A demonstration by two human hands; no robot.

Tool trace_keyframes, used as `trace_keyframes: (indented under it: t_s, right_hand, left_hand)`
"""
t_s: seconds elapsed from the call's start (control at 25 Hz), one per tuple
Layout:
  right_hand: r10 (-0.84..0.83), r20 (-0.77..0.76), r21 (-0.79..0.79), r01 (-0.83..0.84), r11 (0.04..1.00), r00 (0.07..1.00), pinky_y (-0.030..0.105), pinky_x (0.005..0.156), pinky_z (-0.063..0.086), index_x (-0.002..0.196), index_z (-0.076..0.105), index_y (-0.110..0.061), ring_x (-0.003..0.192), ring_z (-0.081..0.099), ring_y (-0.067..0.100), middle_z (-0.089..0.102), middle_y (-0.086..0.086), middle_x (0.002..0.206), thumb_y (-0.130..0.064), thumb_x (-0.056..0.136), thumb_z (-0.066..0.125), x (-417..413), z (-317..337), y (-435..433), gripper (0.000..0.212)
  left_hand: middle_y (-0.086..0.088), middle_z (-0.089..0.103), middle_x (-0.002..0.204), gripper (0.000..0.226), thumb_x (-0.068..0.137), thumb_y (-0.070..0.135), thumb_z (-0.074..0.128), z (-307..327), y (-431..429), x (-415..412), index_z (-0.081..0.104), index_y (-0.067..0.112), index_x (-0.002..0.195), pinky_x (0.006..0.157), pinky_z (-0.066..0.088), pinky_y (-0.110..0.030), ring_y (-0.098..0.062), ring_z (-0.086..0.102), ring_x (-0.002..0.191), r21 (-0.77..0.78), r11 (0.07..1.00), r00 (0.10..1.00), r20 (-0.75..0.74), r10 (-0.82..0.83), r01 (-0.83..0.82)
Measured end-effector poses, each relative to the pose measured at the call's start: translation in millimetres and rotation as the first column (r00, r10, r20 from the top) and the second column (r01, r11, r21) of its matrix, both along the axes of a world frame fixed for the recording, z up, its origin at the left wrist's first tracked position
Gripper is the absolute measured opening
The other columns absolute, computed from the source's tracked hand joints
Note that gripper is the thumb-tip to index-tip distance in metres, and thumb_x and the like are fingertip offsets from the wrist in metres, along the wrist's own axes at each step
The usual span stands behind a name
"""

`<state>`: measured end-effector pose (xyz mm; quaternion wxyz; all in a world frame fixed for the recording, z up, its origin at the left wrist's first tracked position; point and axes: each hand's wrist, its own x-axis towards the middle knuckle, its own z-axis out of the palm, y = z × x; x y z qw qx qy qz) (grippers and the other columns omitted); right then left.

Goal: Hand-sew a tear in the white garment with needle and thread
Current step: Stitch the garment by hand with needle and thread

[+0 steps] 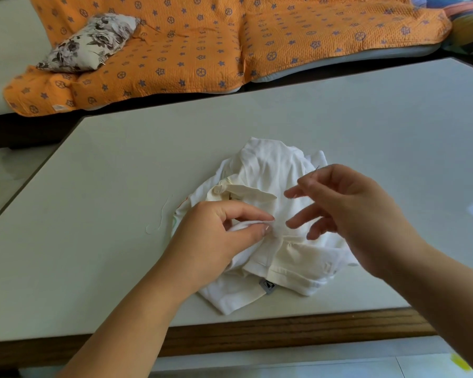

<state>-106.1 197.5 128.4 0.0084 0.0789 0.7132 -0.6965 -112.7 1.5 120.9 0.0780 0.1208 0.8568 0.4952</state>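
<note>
A crumpled white garment (pixel 271 170) lies on the pale table (pixel 120 173) near its front edge. My left hand (pixel 210 241) pinches a fold of the white garment between thumb and forefinger. Above the cloth to the right, my right hand (pixel 347 205) is raised, thumb and forefinger pinching a thin needle (pixel 317 168) whose tip pokes out above the fingers. The other right fingers are spread. The thread from the needle is too fine to make out. A small grey label (pixel 268 286) shows at the garment's near hem.
A loose piece of white thread (pixel 161 216) lies on the table left of the garment. Behind the table is a sofa with an orange patterned cover (pixel 202 50) and a floral pillow (pixel 90 42). The table's wooden front edge (pixel 284 331) runs below my wrists.
</note>
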Motion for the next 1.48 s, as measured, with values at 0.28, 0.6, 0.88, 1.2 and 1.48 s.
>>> trace_keyframes:
  t_s: [0.28, 0.6, 0.88, 1.2, 1.48]
  right_hand:
    - [-0.115, 0.04, -0.506, 0.12, 0.854, 0.993, 0.03, 0.062, 0.061, 0.095, 0.055, -0.002, 0.078, 0.075, 0.033, 0.072, 0.017, 0.076, -0.003, 0.101, 0.048, -15, 3, 14, 0.01]
    - [-0.307, -0.053, -0.4, 0.261, 0.878, 0.95, 0.036, 0.083, 0.059, 0.09, 0.057, -0.006, 0.089, 0.075, 0.031, 0.072, 0.018, 0.09, -0.007, 0.101, 0.051, -23, -5, 21, 0.012]
    - [0.255, 0.098, -0.077, -0.249, 0.966, 0.962, 0.033, 0.056, 0.057, 0.094, 0.054, -0.002, 0.074, 0.074, 0.035, 0.076, 0.011, 0.091, -0.012, 0.1, 0.051, 1, 3, -1, 0.012]
    - [0.272, 0.07, 0.166, -0.28, 0.946, 0.96, 0.03, 0.069, 0.062, 0.097, 0.07, -0.015, 0.067, 0.075, 0.023, 0.075, 0.009, 0.073, -0.007, 0.094, 0.061, 12, 1, -6, 0.012]
    - [0.279, 0.095, 0.316, -0.295, 0.902, 0.955, 0.025, 0.069, 0.06, 0.091, 0.076, -0.027, 0.064, 0.073, 0.017, 0.075, 0.001, 0.067, -0.013, 0.093, 0.062, 16, -2, -9, 0.019]
  left_hand:
    - [0.004, 0.077, 0.092, 0.015, 0.083, 0.025, 0.073, 6, 2, 0, 0.078, 0.039, 0.086, 0.079, 0.053, -0.056, -0.039, 0.065, 0.099, 0.146, 0.988, 0.981, 0.192, 0.018, -0.047]
    - [0.007, 0.076, 0.085, 0.016, 0.084, 0.023, 0.071, 10, 0, 1, 0.078, 0.038, 0.082, 0.062, 0.041, -0.031, -0.011, 0.06, 0.082, 0.167, 0.985, 0.963, 0.269, -0.004, -0.042]
    - [0.004, 0.076, 0.092, 0.015, 0.082, 0.026, 0.072, 10, -3, -1, 0.078, 0.04, 0.082, 0.047, 0.039, -0.018, -0.008, 0.061, 0.081, 0.118, 0.992, 0.965, 0.261, 0.017, -0.049]
    - [0.012, 0.077, 0.09, 0.008, 0.079, 0.023, 0.077, 10, -11, -5, 0.078, 0.029, 0.084, 0.091, 0.051, -0.024, -0.001, 0.07, 0.092, 0.045, 0.998, 0.985, 0.169, 0.036, -0.044]
    - [0.012, 0.076, 0.087, 0.007, 0.082, 0.021, 0.074, 9, -11, -7, 0.077, 0.026, 0.085, 0.078, 0.049, -0.01, 0.0, 0.069, 0.087, 0.035, 0.999, 0.989, 0.148, 0.014, -0.02]
